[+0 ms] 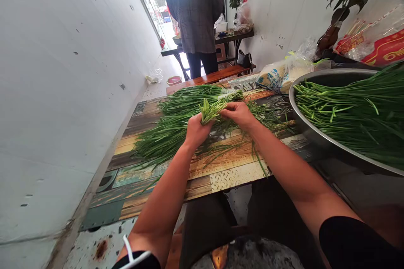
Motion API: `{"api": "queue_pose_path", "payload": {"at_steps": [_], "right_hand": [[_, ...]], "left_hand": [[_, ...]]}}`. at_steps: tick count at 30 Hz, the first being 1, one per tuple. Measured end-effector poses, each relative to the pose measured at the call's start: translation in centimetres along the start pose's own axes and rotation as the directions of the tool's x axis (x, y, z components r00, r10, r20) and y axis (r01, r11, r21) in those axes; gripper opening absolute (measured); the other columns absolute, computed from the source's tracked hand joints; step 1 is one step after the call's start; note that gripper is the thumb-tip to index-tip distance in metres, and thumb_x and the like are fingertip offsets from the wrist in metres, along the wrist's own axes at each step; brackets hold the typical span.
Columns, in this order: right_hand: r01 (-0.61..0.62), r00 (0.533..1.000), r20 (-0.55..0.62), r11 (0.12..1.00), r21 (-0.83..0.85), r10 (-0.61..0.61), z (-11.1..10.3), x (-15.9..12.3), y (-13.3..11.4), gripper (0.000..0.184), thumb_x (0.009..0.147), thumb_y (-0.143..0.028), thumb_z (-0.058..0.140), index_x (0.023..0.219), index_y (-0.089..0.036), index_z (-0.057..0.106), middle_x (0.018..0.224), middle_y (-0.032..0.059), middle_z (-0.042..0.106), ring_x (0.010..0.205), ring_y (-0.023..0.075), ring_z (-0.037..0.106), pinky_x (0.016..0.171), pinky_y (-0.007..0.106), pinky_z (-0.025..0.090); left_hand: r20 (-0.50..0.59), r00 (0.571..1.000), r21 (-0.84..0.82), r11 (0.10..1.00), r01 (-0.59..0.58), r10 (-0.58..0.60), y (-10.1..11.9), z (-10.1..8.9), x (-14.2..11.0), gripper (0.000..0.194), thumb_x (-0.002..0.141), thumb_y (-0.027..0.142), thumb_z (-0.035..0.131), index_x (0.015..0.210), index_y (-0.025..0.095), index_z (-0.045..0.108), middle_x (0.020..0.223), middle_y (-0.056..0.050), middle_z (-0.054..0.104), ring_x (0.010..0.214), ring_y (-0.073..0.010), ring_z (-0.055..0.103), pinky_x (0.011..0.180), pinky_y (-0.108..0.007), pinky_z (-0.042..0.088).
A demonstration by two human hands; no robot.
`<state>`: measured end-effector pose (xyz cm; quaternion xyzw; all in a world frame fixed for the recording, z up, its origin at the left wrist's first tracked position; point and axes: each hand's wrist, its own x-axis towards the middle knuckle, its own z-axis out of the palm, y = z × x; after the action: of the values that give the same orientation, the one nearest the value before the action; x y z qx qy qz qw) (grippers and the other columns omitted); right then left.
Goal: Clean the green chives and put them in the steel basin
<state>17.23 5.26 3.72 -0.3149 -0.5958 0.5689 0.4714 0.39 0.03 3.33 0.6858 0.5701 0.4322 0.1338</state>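
My left hand (197, 129) is closed round a bunch of garlic chives (209, 111), whose pale cut ends stick up above the fist. Its long green leaves seem to trail left over the table. My right hand (238, 114) pinches at the pale ends beside the bunch; what exactly lies between its fingertips is too small to make out. Behind both hands lies another bundle of chives (192, 98), its stems pointing right. Loose trimmings and withered bits (268, 113) are scattered to the right of my right hand.
A large metal basin (334, 134) heaped with chives stands at the right. Plastic bags (284, 73) and a brown bottle (328, 38) holding a leafy branch are behind it. A person (197, 12) stands beyond the wood-patterned table (176, 172), near a dark bench table. A white wall (63, 71) runs along the left.
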Motion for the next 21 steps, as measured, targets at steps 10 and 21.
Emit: {"api": "queue_pose_path", "payload": {"at_steps": [10, 21], "right_hand": [[0.026, 0.936, -0.332, 0.965, -0.263, -0.115, -3.7, 1.7, 0.9, 0.033, 0.083, -0.047, 0.062, 0.069, -0.017, 0.067, 0.067, 0.0033, 0.064, 0.065, 0.0148, 0.056, 0.065, 0.030, 0.045], [0.146, 0.949, 0.066, 0.243, -0.959, -0.310, -0.8, 1.2, 3.2, 0.025, 0.091, -0.025, 0.054, 0.107, -0.023, 0.073, 0.145, 0.0115, 0.047, 0.133, 0.0330, 0.029, 0.107, 0.052, 0.027]], "left_hand": [[-0.149, 0.980, -0.138, 0.984, 0.112, -0.132, -0.5, -0.3, 0.4, 0.024, 0.078, 0.037, 0.063, 0.070, 0.016, 0.070, 0.072, -0.002, 0.070, 0.072, -0.0160, 0.062, 0.070, -0.026, 0.044], [-0.186, 0.970, -0.137, 0.982, 0.132, -0.157, -0.5, 0.1, 0.2, 0.022, 0.078, 0.037, 0.066, 0.078, 0.015, 0.069, 0.075, -0.002, 0.070, 0.070, -0.0149, 0.060, 0.070, -0.026, 0.047]]}}
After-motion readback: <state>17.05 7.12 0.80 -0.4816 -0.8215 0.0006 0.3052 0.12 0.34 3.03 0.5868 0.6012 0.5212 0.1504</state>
